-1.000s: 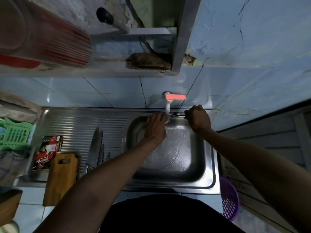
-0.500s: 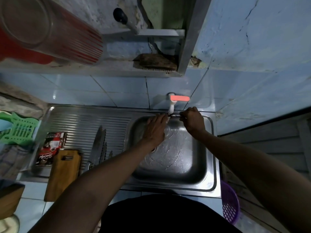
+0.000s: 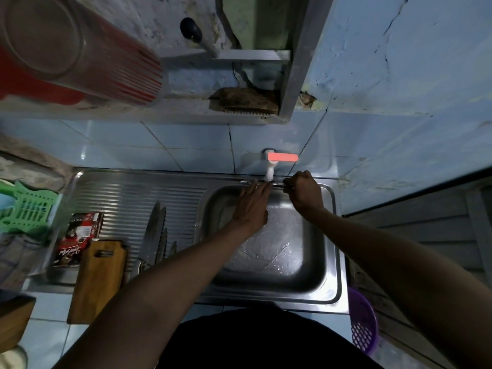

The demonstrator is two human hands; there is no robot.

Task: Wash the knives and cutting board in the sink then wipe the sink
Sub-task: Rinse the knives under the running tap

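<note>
At the back rim of the steel sink (image 3: pixel 279 262), my right hand (image 3: pixel 303 191) grips the handle of a thin knife (image 3: pixel 277 184) held level under the white tap with the red lever (image 3: pixel 270 169). My left hand (image 3: pixel 251 206) is flat, and its straight fingertips touch the blade just left of the spout. The basin floor is wet. Several other knives (image 3: pixel 154 233) lie side by side on the ribbed drainboard, their handles hidden by my left forearm. The wooden cutting board (image 3: pixel 98 278) lies left of them, overhanging the front edge.
A red-and-black packet (image 3: pixel 78 235) lies on the drainboard beside the board. A green plastic basket (image 3: pixel 29 209) sits at far left, a purple basket (image 3: pixel 363 323) low at right. A brown scrubber (image 3: pixel 245 101) rests on the shelf above the tiled wall.
The view has tilted down a little. My right hand has shifted slightly left along the back rim, and my left fingertips have stayed at the blade under the spout.
</note>
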